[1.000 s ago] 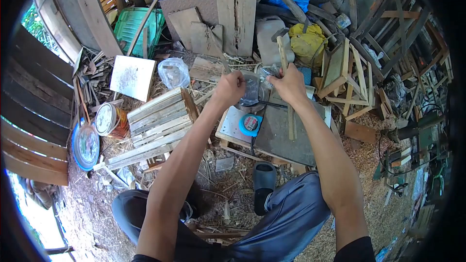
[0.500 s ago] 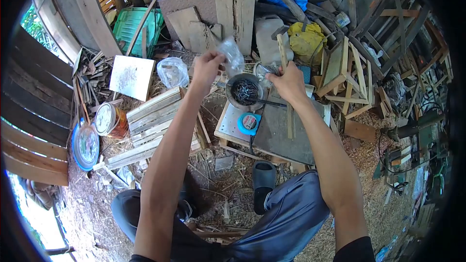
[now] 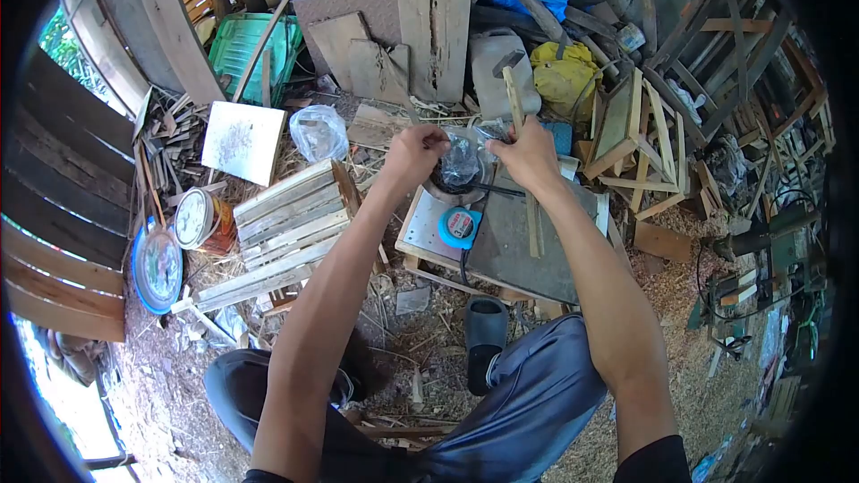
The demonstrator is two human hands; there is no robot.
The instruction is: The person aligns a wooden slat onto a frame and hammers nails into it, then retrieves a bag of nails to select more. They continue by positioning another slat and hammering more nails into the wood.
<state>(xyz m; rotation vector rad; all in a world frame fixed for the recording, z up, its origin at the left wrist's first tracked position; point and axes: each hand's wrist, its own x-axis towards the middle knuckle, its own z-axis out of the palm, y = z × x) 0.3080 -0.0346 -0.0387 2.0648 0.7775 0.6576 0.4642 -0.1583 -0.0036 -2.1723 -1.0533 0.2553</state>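
Note:
A clear plastic bag (image 3: 461,159) hangs over the round bowl (image 3: 438,194) between my two hands. My left hand (image 3: 415,157) is closed, fingertips pinched at the bag's left edge. My right hand (image 3: 528,157) is closed too, with crumpled clear plastic (image 3: 490,131) at its thumb and fingers. A long wooden strip (image 3: 534,224) passes beneath the right palm, sticking out above and below it. The bag hides most of the dark nails inside the bowl. Just in front of the bowl, a blue tape measure (image 3: 458,228) sits on the low work table (image 3: 519,255).
Left of the table stands a slatted wooden piece (image 3: 291,215), near a lidded bucket (image 3: 194,219) and a blue-rimmed basin (image 3: 157,270). Wooden frames (image 3: 640,139) are piled at the right. Boards, a jerrycan (image 3: 501,72) and a yellow bundle (image 3: 565,72) line the back.
My left hand has moved right and down, bringing the clear plastic over the bowl and covering the nails. The wooden strip's upper end has shifted slightly left.

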